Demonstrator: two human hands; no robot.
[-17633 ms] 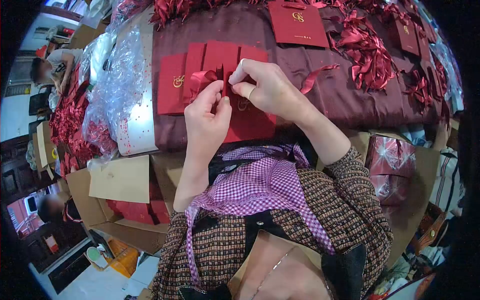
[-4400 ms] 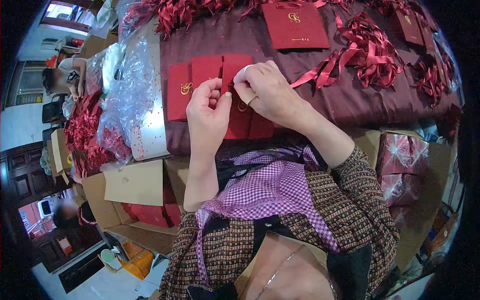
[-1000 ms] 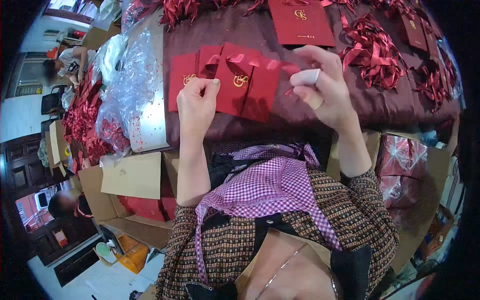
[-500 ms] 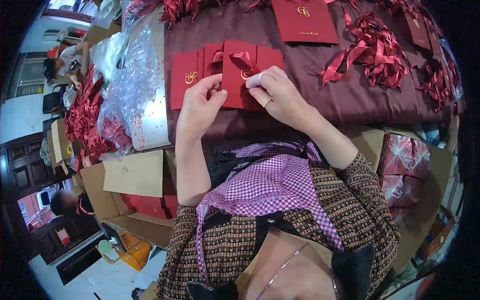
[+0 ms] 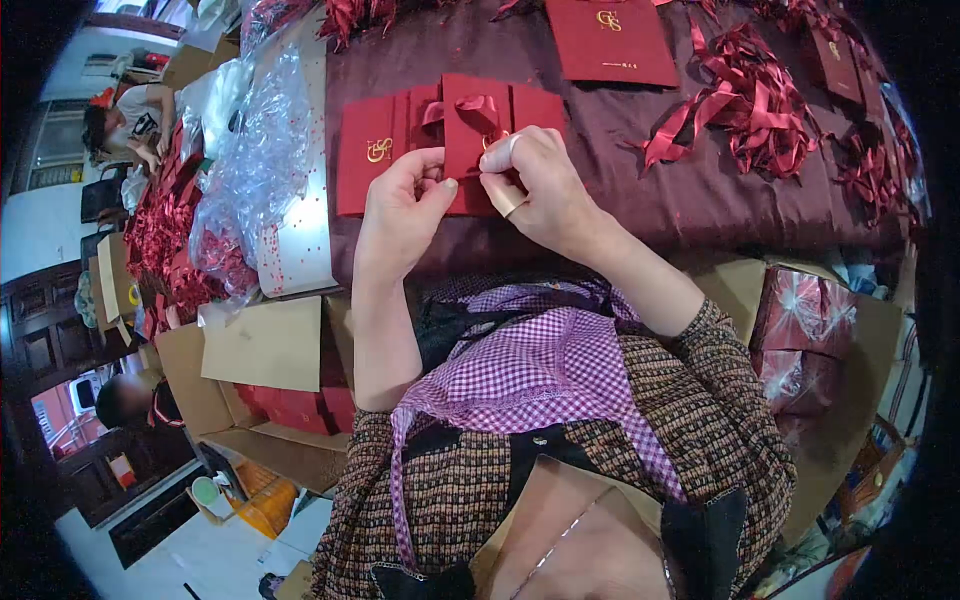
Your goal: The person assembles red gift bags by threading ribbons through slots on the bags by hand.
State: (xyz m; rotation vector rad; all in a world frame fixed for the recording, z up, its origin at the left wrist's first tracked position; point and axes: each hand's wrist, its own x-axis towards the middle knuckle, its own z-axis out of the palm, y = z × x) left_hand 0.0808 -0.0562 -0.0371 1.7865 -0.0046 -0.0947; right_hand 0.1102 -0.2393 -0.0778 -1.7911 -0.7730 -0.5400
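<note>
I've got a dark cloth-covered table [image 5: 800, 215] under the held red bag [image 5: 464, 140]. Left of that bag & nearer the wearer: open carton [image 5: 261, 350]. Farther left of bag: clear plastic wrap [image 5: 255, 160]; to its right, a red ribbon heap [image 5: 750, 110]. More red bags [image 5: 375, 155] just beside it, both sides. L hand [image 5: 400, 210] at bag's left edge — thumb & fingers pinching it. R hand [image 5: 545, 190] at bag's front — can't tell what, if anything, it's pinching. Short ribbon [image 5: 476, 103] near bag's top.
</note>
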